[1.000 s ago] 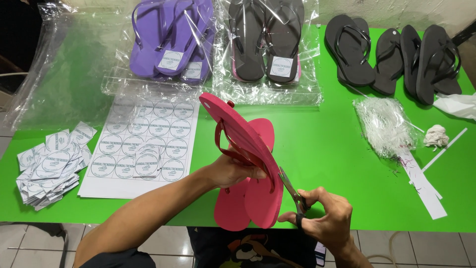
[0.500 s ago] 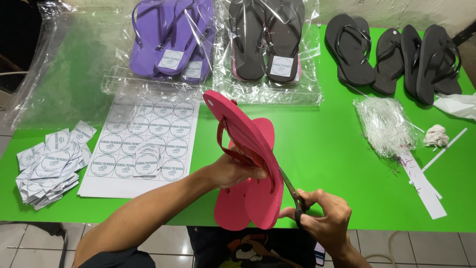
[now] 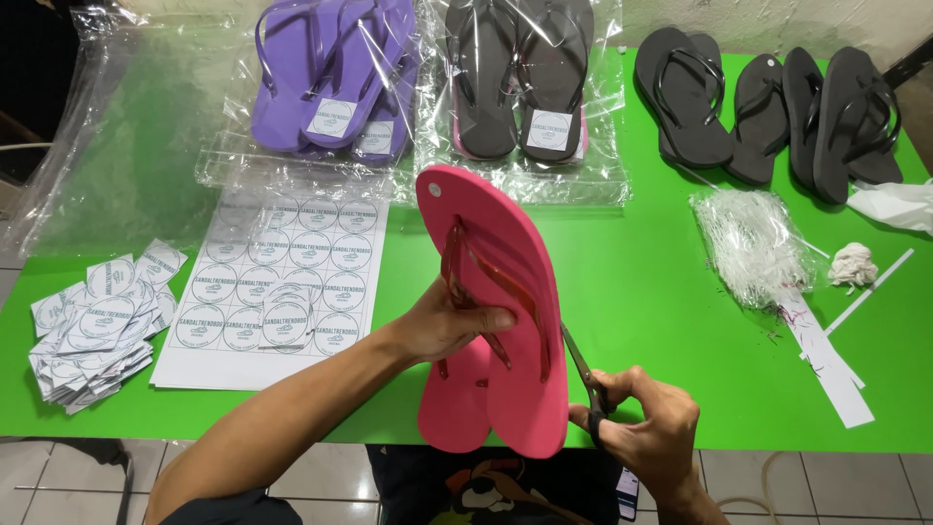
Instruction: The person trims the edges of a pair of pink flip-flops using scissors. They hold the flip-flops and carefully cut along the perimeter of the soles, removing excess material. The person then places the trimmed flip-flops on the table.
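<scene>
Since the earlier frame, little is changing: the pink sandals [image 3: 501, 321] are sitting a touch more upright in the left hand [image 3: 449, 326], and the right hand [image 3: 649, 428] is holding the same station at their right edge.

Left hand: it is gripping the pink sandals from the left, fingers pressed together around the strap area, thumb lying across the sole face. The pair is being held above the near edge of the green table [image 3: 641, 292], toe end up, one sandal behind the other.

Right hand: it is closed through the handles of the scissors [image 3: 586, 374]. The blades are pointing up along the right edge of the pink sandals and touching it; whether the blades are parted cannot be told.

Left of the pink sandals, a sticker sheet [image 3: 282, 282] is lying flat, with a pile of cut stickers [image 3: 97, 321] further left. Beyond the pink sandals, bagged purple sandals [image 3: 335, 78] and bagged grey sandals [image 3: 520, 78] are resting. Right of the pink sandals, loose black sandals [image 3: 768, 107], a bundle of clear plastic ties [image 3: 753, 243] and white paper strips [image 3: 836, 360] are lying well apart from them.
</scene>
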